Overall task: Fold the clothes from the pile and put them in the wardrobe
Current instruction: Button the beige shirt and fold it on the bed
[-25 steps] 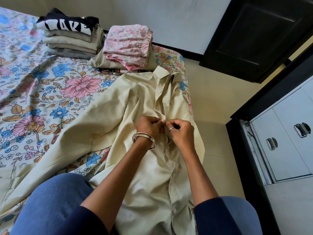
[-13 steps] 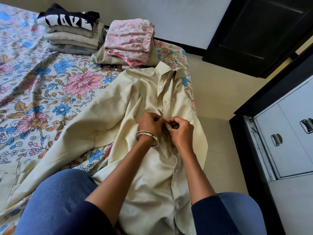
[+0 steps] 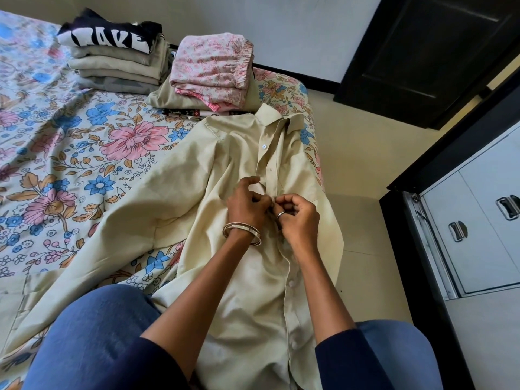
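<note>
Head view: floral bedsheet (image 3: 84, 153), cream floor (image 3: 363, 164).

I see a bed (image 3: 92, 153) under a floral sheet filling the left of my view, set against a pale wall (image 3: 281, 29). A cream floor (image 3: 363, 153) runs along its right side. A dark door (image 3: 433, 54) stands at the top right, and grey metal cabinet doors (image 3: 478, 235) with recessed handles sit below it.

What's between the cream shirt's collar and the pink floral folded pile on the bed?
Head view: almost nothing. The cream shirt collar nearly meets the stack under the pink floral pile; only a sliver of floral bedsheet shows.
</note>
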Demonstrator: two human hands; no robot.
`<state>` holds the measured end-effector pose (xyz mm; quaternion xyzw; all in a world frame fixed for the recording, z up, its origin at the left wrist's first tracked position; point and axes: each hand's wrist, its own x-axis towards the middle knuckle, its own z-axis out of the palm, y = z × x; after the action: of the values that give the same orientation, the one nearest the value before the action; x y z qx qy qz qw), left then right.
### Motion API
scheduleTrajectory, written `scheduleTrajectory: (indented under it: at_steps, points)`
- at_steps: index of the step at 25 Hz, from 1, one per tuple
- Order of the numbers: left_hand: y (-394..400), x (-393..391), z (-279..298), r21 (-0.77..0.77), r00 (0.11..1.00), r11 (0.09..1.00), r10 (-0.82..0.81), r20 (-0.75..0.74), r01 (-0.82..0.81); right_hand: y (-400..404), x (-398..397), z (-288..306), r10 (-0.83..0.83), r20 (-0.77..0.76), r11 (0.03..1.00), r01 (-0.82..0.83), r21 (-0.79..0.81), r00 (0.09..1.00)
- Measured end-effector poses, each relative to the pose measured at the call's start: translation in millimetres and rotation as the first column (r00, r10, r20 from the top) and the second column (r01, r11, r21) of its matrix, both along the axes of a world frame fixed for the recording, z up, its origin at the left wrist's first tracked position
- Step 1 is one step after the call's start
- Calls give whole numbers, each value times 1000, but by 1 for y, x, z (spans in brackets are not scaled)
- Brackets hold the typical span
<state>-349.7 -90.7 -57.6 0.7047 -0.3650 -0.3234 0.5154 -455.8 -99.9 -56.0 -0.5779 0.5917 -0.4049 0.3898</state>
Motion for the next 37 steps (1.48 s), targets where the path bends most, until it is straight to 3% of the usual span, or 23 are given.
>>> scheduleTrajectory:
  at_steps: [6, 11, 16, 19, 22, 24, 26, 28, 30, 32, 35, 37]
  points:
    - [-4, 3, -4, -49, 998, 997, -51, 40, 53, 5, 1, 0, -12, -126, 990, -6, -138, 992]
    - [-6, 4, -11, -73, 989, 990, -118, 92, 125, -4, -3, 0, -60, 103, 996, 53, 67, 993]
    - [-7, 3, -19, -6, 975, 996, -90, -203, 90, -6, -10, -9, -43, 223, 988, 8, 157, 974]
    - [-5, -1, -24, 31, 976, 993, -101, -194, 110, -4, -10, -9, -180, 101, 984, 179, 15, 979]
    - [-2, -6, -22, 67, 976, 974, -217, -13, 218, -15, -7, 6, -185, 19, 961, 185, -206, 983]
    - [0, -8, -16, 148, 891, 922, -385, 242, 358, -29, -2, 12, -72, -86, 980, 54, -190, 994]
    - [1, -11, -11, 280, 695, 852, -524, 493, 443, -46, 2, 10, 34, -240, 996, -53, -73, 970]
    - [2, -16, -6, 384, 514, 793, -603, 610, 473, -59, 2, 0, 66, -368, 998, -70, 4, 927]
    - [3, -18, -9, 405, 451, 773, -621, 641, 487, -61, -1, -11, 14, -380, 1000, -18, -8, 925]
    - [2, -16, -15, 287, 569, 821, -554, 607, 493, -54, -6, -25, -90, -281, 991, 58, -119, 955]
    - [-4, -12, -21, -23, 876, 959, -249, 413, 283, -43, -13, -41, -167, -113, 966, 140, -216, 979]
    - [-13, -13, -16, -96, 925, 982, -117, 362, 162, -48, -15, -47, -172, -46, 973, 162, -166, 984]
